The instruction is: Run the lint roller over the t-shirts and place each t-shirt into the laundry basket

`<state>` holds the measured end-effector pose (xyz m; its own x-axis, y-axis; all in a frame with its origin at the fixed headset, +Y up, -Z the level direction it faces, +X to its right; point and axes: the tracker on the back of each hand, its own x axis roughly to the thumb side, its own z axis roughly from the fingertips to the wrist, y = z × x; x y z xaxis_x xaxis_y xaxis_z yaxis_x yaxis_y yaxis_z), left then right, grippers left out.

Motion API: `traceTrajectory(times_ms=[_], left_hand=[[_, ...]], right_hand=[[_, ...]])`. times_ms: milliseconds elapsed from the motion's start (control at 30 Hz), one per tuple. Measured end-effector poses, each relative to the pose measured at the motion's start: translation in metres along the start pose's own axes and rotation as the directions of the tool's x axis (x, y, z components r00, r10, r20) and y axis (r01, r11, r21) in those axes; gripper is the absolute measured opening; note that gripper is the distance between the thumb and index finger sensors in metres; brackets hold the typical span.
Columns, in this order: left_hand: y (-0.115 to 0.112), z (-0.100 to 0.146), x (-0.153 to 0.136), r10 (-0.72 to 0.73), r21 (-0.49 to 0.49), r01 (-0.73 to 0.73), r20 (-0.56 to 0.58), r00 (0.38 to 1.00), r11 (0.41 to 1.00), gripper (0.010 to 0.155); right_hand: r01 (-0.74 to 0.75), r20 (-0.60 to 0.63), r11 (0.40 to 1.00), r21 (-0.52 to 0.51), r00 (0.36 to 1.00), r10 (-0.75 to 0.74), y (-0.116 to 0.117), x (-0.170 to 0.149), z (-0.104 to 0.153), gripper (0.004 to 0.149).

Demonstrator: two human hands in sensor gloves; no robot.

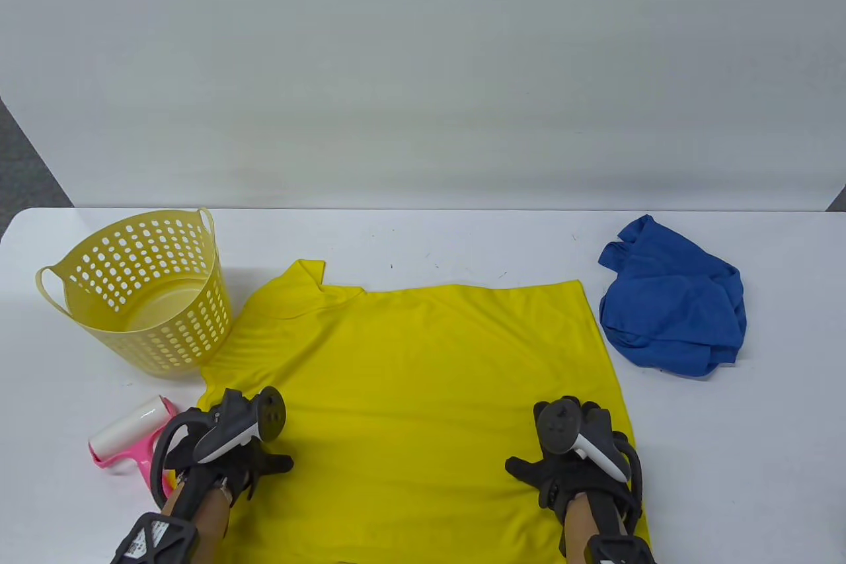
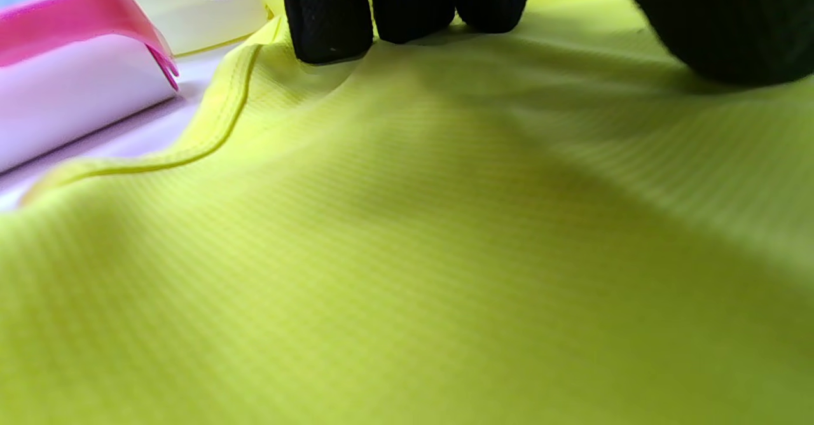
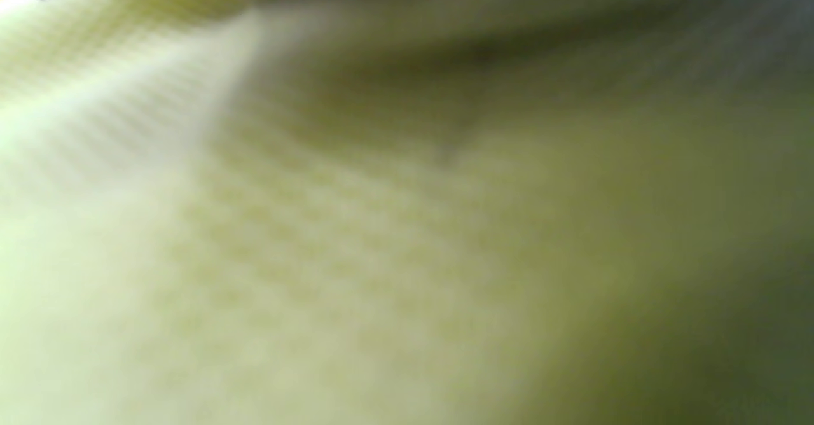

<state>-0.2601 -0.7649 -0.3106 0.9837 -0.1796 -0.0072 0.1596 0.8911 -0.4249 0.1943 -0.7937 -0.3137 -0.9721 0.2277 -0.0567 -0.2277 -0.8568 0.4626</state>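
- Yellow knit fabric: the yellow t-shirt (image 1: 423, 392) lies spread flat on the white table (image 1: 727, 458), its near part running off the table's near edge, one sleeve pointing far-left towards the basket.
- Handling estimate: the fabric looks thin, light and limp. It should wrinkle or drag under the roller unless held taut. Expect it to collapse when lifted; gather it in a bunch, or grip at the shoulders or hem.
- Left hand (image 1: 231, 458): rests flat on the shirt's near-left area, fingers extended, holding nothing.
- Right hand (image 1: 568, 465): rests flat on the near-right area, fingers spread, holding nothing.
- Lint roller (image 1: 129, 442): pink handle, white roll, lying on the table just left of the left hand. It is rigid and light; take it by the pink handle.
- Yellow laundry basket (image 1: 139, 293): perforated, upright, at the far left, just beside the shirt's sleeve. Nothing shows inside it.
- Blue t-shirt (image 1: 674, 306): crumpled, on the right, apart from the yellow shirt.
- View differences:
  - Table view alone gives the layout, the basket and the blue shirt.
  - Left wrist view alone shows the fingertips (image 2: 331, 24) pressing the fabric near its stitched hem (image 2: 222, 113), with the roller close beside.
  - Right wrist view is blurred; only yellow fabric is legible.
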Motion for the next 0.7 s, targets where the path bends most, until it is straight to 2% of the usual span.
traceTrajectory(times_ms=[67,133,167,200,233,300,333,433,500,700], left_hand=[[-0.003,0.003,0.002,-0.004,0.045,0.004,0.013,1.0,0.999,0.09],[-0.006,0.007,0.007,0.004,0.098,-0.011,0.068,0.998,0.995,0.095],[-0.006,0.008,0.01,0.03,0.119,-0.048,0.153,0.988,0.992,0.096],[-0.006,0.01,0.013,0.061,0.115,-0.083,0.183,0.981,0.99,0.097],[-0.006,0.01,0.016,0.103,0.094,-0.125,0.205,0.973,0.988,0.101],[-0.01,0.004,0.022,0.16,-0.01,-0.162,0.225,0.961,0.987,0.106],[-0.015,-0.001,0.025,0.159,-0.08,-0.145,0.215,0.964,0.986,0.108],[-0.029,-0.011,0.026,0.087,-0.206,-0.046,0.198,0.976,0.978,0.113],[-0.03,-0.012,0.022,0.198,-0.218,-0.148,0.228,0.953,0.965,0.115],[-0.031,-0.013,0.022,0.182,-0.217,-0.133,0.224,0.957,0.967,0.115]], right_hand=[[0.01,-0.013,1.0,-0.001,1.0,-0.01,0.0,-0.003,-0.001,0.09],[0.012,-0.026,1.0,-0.015,1.0,-0.012,0.0,-0.006,0.0,0.088],[0.017,-0.03,0.999,-0.036,0.999,-0.018,-0.001,-0.008,0.001,0.088],[0.027,-0.016,0.998,-0.053,0.999,-0.028,-0.003,-0.008,0.003,0.087],[0.038,-0.006,0.996,-0.081,0.999,-0.039,-0.005,-0.008,0.004,0.087],[0.063,-0.011,0.993,-0.096,0.998,-0.064,-0.006,-0.008,0.003,0.088],[0.07,-0.035,0.995,-0.069,0.997,-0.072,-0.003,-0.01,0.002,0.088],[0.068,-0.079,0.996,0.065,0.995,-0.063,0.008,-0.015,-0.003,0.089],[0.066,-0.056,0.997,0.039,0.996,-0.064,0.005,-0.015,-0.002,0.09],[0.067,-0.073,0.996,0.06,0.995,-0.063,0.007,-0.016,-0.003,0.089]])
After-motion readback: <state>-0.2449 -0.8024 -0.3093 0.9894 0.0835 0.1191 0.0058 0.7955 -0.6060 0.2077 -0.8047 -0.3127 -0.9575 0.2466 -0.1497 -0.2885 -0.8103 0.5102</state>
